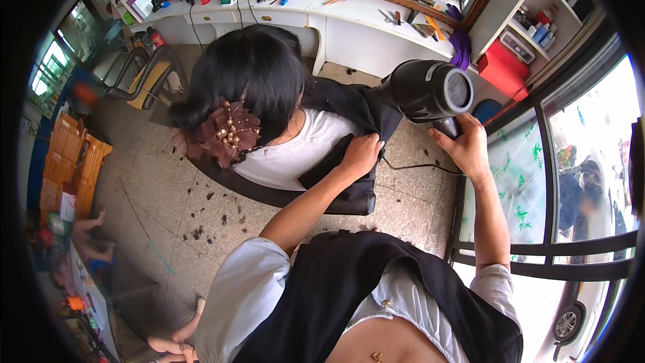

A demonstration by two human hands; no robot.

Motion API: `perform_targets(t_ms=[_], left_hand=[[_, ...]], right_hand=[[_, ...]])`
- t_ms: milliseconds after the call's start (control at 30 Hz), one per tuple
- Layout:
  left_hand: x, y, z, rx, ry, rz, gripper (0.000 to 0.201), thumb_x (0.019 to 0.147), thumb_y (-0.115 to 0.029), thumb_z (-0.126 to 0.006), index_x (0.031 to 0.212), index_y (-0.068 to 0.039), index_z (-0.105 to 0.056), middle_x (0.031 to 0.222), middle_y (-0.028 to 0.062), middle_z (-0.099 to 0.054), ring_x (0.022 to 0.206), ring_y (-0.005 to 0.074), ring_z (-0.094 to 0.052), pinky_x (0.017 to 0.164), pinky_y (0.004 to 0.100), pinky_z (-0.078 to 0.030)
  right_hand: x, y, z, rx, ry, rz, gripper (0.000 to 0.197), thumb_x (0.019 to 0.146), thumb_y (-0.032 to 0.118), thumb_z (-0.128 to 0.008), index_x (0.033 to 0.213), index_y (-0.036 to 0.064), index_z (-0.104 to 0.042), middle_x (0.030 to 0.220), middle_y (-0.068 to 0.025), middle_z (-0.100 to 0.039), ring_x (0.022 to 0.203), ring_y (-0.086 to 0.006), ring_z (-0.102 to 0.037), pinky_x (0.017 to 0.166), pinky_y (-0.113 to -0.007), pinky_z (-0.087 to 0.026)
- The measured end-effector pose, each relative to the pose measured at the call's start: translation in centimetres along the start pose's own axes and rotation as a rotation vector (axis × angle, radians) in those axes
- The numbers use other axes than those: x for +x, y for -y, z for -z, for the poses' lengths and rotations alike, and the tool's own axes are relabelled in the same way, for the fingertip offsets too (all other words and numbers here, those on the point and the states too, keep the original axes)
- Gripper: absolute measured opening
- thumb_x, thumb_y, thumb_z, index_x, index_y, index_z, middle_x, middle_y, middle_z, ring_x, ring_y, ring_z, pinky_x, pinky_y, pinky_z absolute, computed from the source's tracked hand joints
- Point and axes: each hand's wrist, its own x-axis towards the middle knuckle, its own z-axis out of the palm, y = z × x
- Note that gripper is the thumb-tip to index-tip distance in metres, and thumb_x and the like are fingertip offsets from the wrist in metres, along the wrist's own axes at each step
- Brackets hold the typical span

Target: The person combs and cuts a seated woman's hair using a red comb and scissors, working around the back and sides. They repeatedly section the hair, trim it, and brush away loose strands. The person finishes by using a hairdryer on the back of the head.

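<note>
My right hand (468, 150) is closed around the handle of a black hair dryer (423, 91), its round rear grille turned toward me and its nozzle pointing left. With closed fingers, my left hand (363, 154) grips the edge of a black salon cape (339, 97) at the shoulder of a seated person. That person's dark hair (245, 67) is gathered low at the side, with a brownish flower hair ornament (228, 131) with beads. Under the cape a white top (295, 151) shows. The dryer's cord (420, 167) runs below my right hand.
A white counter (349, 17) with combs, bottles and tools runs along the far side below mirrors. A dark chair back (269, 195) curves behind the seated person. Hair clippings (197, 232) dot the floor. Glass doors (517, 181) stand at right, a wooden bench (70, 161) at left.
</note>
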Motion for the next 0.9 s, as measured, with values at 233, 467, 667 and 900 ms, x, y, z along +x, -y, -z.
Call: perform_targets(t_ms=[233, 467, 667, 900], left_hand=[[0.1, 0.8, -0.9, -0.101, -0.103, 0.053, 0.021, 0.089, -0.019, -0.050, 0.081, 0.000, -0.048, 0.072, 0.0244, -0.058, 0.068, 0.0438, -0.055, 0.058, 0.0509, -0.042], [0.7, 1.8, -0.1, -0.294, -0.176, 0.191, 0.027, 0.089, -0.022, -0.053, 0.080, 0.001, -0.043, 0.074, 0.0269, -0.051, 0.073, 0.0459, -0.050, 0.063, 0.0470, -0.039], [1.3, 1.9, -1.2, -0.393, -0.199, 0.232, 0.030, 0.089, -0.021, -0.054, 0.076, 0.002, -0.040, 0.068, 0.0248, -0.047, 0.068, 0.0440, -0.046, 0.061, 0.0448, -0.038], [7.6, 2.0, -2.8, -0.652, -0.424, 0.374, 0.034, 0.090, -0.019, -0.056, 0.069, -0.004, -0.033, 0.065, 0.0003, -0.029, 0.062, 0.0101, -0.029, 0.054, 0.0294, -0.030]], right_hand=[[-2.0, -0.3, 1.4, -0.298, -0.014, 0.004, 0.041, 0.064, 0.024, -0.077, 0.096, 0.0012, -0.064, 0.087, -0.0168, -0.064, 0.074, -0.0315, -0.062, 0.070, -0.036, -0.049], [-5.1, -1.2, 4.3, -0.220, 0.075, -0.016, 0.037, 0.070, 0.021, -0.076, 0.098, -0.0001, -0.063, 0.080, -0.0128, -0.063, 0.076, -0.0164, -0.058, 0.072, -0.030, -0.047], [-7.1, -4.2, 5.5, 0.363, 0.089, -0.323, 0.031, 0.070, 0.009, -0.076, 0.096, 0.0003, -0.062, 0.085, -0.0068, -0.064, 0.081, -0.0109, -0.057, 0.077, -0.027, -0.046], [-6.3, -14.0, 7.7, 0.541, -0.217, -0.441, 0.033, 0.071, 0.001, -0.072, 0.100, -0.0034, -0.058, 0.087, -0.0044, -0.063, 0.077, -0.0085, -0.056, 0.070, -0.024, -0.046]])
